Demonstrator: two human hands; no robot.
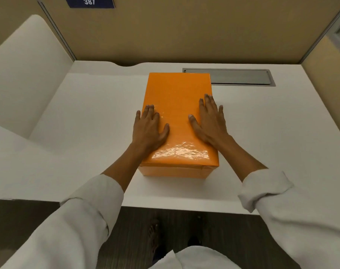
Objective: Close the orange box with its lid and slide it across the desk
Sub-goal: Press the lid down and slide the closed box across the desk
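Note:
An orange box (177, 94) stands in the middle of the white desk (262, 123), long side running away from me. Its glossy orange lid (176, 88) sits on top and covers the box fully. My left hand (148, 129) lies flat on the lid's left edge, fingers spread, some reaching over the side. My right hand (210, 119) lies flat on the lid's right edge, thumb on top and outer fingers over the side. Neither hand curls around anything.
A grey metal cable hatch (242, 76) is set into the desk just behind and right of the box. Tan partition walls (165, 26) close the desk at the back and right. A white rounded panel (25, 74) rises on the left.

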